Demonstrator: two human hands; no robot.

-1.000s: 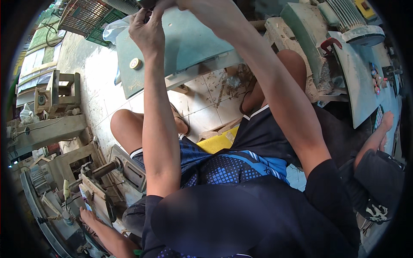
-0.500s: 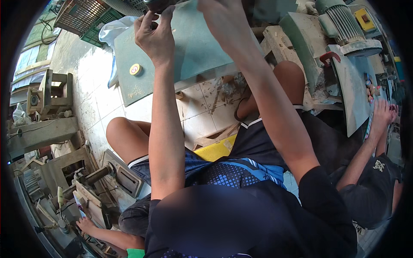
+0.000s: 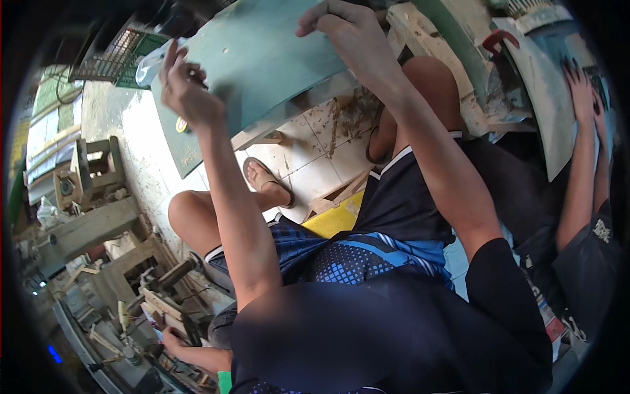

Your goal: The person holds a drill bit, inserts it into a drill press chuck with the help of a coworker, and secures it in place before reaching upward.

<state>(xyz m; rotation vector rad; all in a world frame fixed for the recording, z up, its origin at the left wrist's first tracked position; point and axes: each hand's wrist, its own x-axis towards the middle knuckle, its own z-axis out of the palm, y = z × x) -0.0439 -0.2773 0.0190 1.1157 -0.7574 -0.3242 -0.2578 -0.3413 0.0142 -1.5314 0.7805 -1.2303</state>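
Note:
Over the blue-green worktop (image 3: 262,79), my left hand (image 3: 190,88) has its index finger raised and its other fingers curled round something small and dark that I cannot make out. Beside it lies a small yellow disc (image 3: 182,124), partly hidden by the hand. My right hand (image 3: 341,43) hangs over the worktop's far part, fingers loosely bent and apart, with nothing visible in them. A dark object (image 3: 177,20), too dim to identify, sits at the top edge beyond my left hand.
Plastic crates (image 3: 118,59) stand upper left, machinery (image 3: 85,184) below them. At right are a metal plate (image 3: 538,105) with a red handle (image 3: 500,38) and a co-worker's hands (image 3: 581,92). Another person's hand (image 3: 172,338) is at lower left. Yellow board (image 3: 331,217) lies between my legs.
My hands have moved apart: the left down and leftward, away from the dark object at the top, the right with fingers loosened. The view has shifted, and the co-worker's hands at right reach farther up.

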